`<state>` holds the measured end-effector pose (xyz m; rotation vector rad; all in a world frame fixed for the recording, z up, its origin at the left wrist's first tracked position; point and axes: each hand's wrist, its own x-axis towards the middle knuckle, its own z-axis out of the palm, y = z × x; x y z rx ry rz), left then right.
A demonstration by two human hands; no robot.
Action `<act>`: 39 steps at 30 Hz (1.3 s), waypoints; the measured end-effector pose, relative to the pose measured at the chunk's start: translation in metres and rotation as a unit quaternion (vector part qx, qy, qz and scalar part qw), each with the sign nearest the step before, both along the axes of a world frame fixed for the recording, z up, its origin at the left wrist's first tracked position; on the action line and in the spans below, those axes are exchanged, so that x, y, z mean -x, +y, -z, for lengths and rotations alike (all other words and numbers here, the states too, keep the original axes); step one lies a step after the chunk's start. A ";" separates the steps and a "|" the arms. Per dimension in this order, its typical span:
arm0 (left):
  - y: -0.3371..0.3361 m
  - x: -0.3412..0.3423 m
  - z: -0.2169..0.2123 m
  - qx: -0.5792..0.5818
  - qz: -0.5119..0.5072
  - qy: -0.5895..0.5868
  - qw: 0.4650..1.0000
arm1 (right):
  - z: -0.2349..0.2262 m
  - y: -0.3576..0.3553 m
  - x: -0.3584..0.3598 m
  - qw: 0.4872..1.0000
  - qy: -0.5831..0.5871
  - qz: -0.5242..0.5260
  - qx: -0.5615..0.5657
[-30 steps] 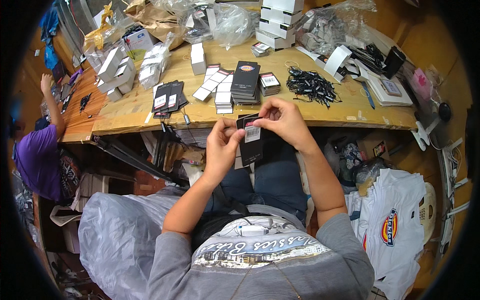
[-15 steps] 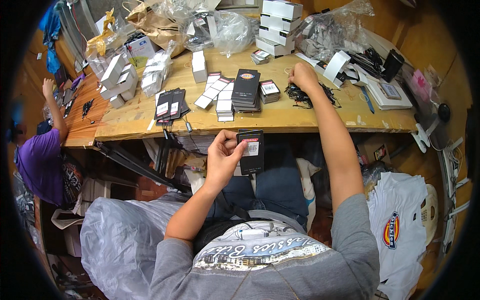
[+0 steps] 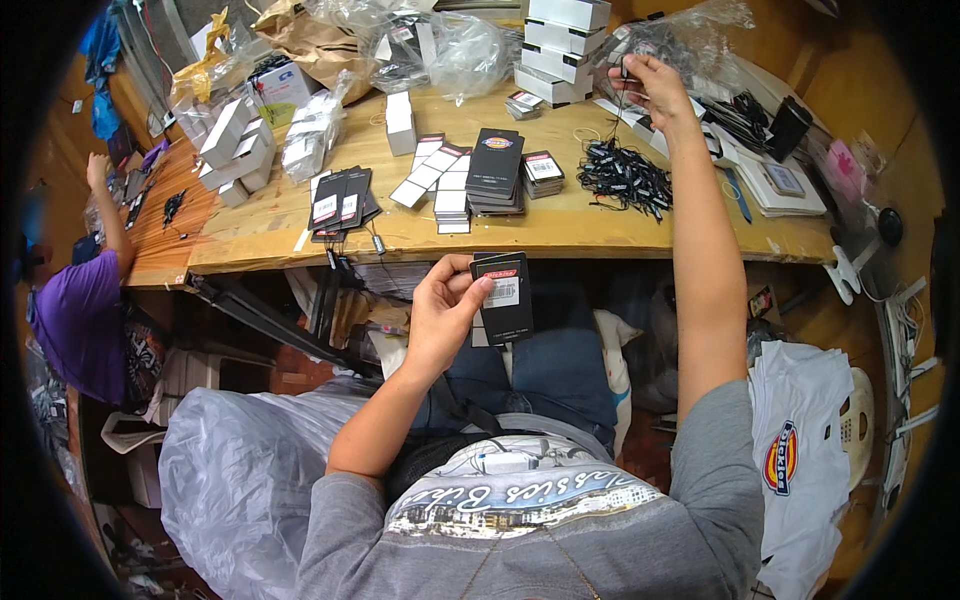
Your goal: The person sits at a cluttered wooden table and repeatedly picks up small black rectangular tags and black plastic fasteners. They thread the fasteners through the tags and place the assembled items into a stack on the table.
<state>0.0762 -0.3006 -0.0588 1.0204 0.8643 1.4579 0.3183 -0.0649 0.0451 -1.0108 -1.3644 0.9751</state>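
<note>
My left hand [image 3: 447, 312] is closed on a few black hang tags [image 3: 505, 300] just in front of the table edge. The front one bears a white barcode sticker with a red strip. Raised over the right part of the table, my right hand [image 3: 657, 92] pinches a thin black hang-tag string [image 3: 617, 108]. Below it lies a tangled pile of black strings [image 3: 625, 180]. Left of that pile are a small stack of barcode stickers [image 3: 542, 172], a tall stack of black tags [image 3: 495, 165] and white sticker cards [image 3: 452, 200].
Strung black tags [image 3: 340, 200] lie at the table's front left, strings hanging over the edge. White boxes [image 3: 562, 50] are stacked at the back, beside clear plastic bags [image 3: 465, 55]. A person in purple [image 3: 80, 320] sits at far left. White shirts [image 3: 800, 450] lie at lower right.
My right hand has lifted from the string pile, up and to the right, with a black string in its fingers. The left hand still holds the tags, nearly unmoved.
</note>
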 end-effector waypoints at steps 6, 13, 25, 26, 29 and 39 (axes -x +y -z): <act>-0.001 0.004 0.002 -0.020 0.030 0.016 0.999 | -0.004 -0.003 -0.009 0.996 0.055 -0.052 -0.043; -0.002 0.004 0.001 -0.013 0.028 0.026 0.999 | -0.004 -0.012 -0.012 0.993 -0.041 -0.110 -0.004; -0.001 0.004 0.005 -0.019 0.040 0.032 0.999 | -0.015 -0.010 -0.025 0.971 0.085 -0.206 -0.081; -0.003 0.006 0.004 -0.020 0.045 0.035 0.998 | -0.015 -0.011 -0.027 0.967 0.073 -0.226 -0.096; -0.003 0.008 0.004 -0.025 0.038 0.037 0.998 | -0.021 -0.042 -0.004 0.976 -0.122 -0.149 -0.099; 0.007 0.000 -0.023 -0.102 0.078 0.019 0.992 | -0.009 -0.128 0.036 0.954 -0.161 -0.251 -0.029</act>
